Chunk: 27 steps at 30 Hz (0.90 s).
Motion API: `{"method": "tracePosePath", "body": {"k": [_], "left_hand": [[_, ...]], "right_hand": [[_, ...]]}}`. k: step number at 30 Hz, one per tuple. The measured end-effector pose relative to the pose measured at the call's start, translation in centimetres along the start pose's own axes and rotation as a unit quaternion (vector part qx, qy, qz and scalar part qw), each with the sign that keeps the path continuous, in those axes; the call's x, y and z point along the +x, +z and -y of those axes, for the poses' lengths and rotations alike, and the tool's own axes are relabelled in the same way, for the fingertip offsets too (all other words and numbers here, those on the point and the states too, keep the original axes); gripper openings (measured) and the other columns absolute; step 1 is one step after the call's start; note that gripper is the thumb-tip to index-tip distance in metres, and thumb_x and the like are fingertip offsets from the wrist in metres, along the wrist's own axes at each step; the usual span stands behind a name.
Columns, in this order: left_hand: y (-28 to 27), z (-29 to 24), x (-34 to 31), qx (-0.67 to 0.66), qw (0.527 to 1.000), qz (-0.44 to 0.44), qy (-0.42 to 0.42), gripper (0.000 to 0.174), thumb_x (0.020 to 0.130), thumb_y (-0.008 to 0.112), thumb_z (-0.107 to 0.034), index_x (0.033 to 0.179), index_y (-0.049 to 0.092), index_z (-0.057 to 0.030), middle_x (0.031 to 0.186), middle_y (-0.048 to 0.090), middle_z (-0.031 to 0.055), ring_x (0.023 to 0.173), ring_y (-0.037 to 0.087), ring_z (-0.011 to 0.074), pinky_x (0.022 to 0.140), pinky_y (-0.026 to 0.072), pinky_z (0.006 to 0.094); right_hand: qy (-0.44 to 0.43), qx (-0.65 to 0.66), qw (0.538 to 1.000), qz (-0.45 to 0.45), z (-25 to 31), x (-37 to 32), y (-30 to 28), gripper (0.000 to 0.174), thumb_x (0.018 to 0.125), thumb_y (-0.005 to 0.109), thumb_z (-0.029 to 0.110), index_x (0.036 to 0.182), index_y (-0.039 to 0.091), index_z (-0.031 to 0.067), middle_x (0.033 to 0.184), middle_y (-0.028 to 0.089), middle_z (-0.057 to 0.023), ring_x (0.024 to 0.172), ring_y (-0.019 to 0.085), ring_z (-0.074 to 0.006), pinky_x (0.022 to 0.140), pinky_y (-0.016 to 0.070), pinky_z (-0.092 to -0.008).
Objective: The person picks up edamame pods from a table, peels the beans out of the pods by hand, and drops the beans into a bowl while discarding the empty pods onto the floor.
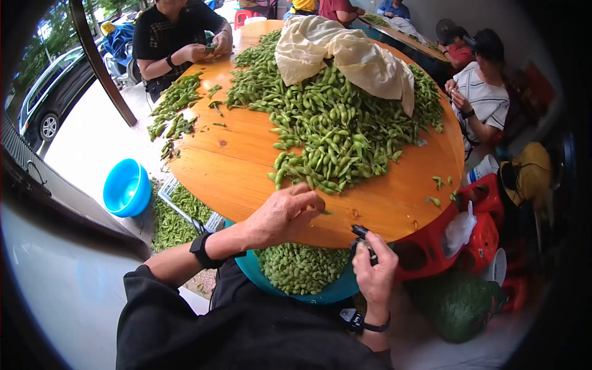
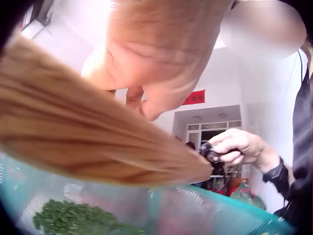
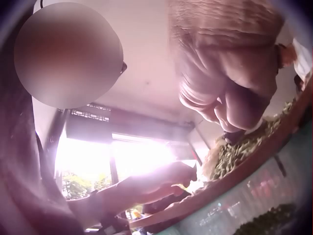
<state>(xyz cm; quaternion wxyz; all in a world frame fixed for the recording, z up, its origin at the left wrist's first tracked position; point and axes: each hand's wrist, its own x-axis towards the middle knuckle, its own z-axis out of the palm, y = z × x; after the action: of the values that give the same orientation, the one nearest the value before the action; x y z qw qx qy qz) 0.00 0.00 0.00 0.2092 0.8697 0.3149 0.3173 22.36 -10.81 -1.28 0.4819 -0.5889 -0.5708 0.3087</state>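
Over the front edge of the round wooden table (image 1: pixel 222 179), my left hand (image 1: pixel 287 213) has its fingers bent down. A small green pod (image 1: pixel 326 213) shows at its fingertips. My right hand (image 1: pixel 376 271) grips a small black tool (image 1: pixel 361 237) just off the table's edge; the left wrist view shows the black tool (image 2: pixel 210 152) between thumb and fingers. A big heap of green soybean pods (image 1: pixel 333 132) covers the table's middle, with a cream cloth (image 1: pixel 345 55) draped on top. Below the edge, a teal basin (image 1: pixel 248 266) holds shelled green beans (image 1: pixel 302 268).
Left on the floor stand a blue basin (image 1: pixel 126 188) and a white crate (image 1: pixel 216 220) beside loose pods. Red stools (image 1: pixel 425 250) and a dark green sack (image 1: pixel 456 308) are on the right. A person in black (image 1: pixel 172 43) and one in white (image 1: pixel 484 92) sit around the table.
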Motion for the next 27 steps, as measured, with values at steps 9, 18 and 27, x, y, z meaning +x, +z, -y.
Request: {"method": "tracePosePath", "body": {"k": [9, 18, 27], "left_hand": [[2.5, -2.9, -3.1, -0.487, 0.831, 0.051, -0.265, 0.013, 0.099, 0.061, -0.013, 0.103, 0.062, -0.0013, 0.087, 0.062, -0.0016, 0.075, 0.055, 0.0040, 0.062, 0.0450, 0.0211], [3.0, -2.9, -4.4, -0.705, 0.626, 0.092, -0.321, 0.006, 0.097, 0.061, -0.008, 0.095, 0.063, -0.0036, 0.078, 0.066, 0.0054, 0.063, 0.058, 0.0098, 0.052, 0.0418, 0.0226], [4.9, -4.4, -5.5, -0.633, 0.725, 0.019, -0.271, 0.011, 0.093, 0.067, -0.011, 0.095, 0.061, -0.0017, 0.074, 0.064, 0.0027, 0.062, 0.057, 0.0084, 0.052, 0.0436, 0.0233]], "right_hand": [[0.097, 0.305, 0.942, 0.103, 1.9, 0.1, 2.0, 0.026, 0.096, 0.057, 0.000, 0.119, 0.060, -0.0108, 0.084, 0.049, -0.0005, 0.057, 0.047, -0.0042, 0.047, 0.0384, -0.0214], [0.108, 0.328, 0.927, 0.144, 0.8, 0.0, 1.5, 0.020, 0.094, 0.057, -0.003, 0.112, 0.062, -0.0108, 0.086, 0.051, -0.0013, 0.057, 0.047, -0.0044, 0.046, 0.0356, -0.0213], [0.069, 0.208, 0.970, 0.107, 1.1, -0.7, 2.1, 0.014, 0.091, 0.059, -0.002, 0.103, 0.063, -0.0077, 0.077, 0.054, -0.0041, 0.056, 0.052, -0.0098, 0.049, 0.0408, -0.0241]]}}
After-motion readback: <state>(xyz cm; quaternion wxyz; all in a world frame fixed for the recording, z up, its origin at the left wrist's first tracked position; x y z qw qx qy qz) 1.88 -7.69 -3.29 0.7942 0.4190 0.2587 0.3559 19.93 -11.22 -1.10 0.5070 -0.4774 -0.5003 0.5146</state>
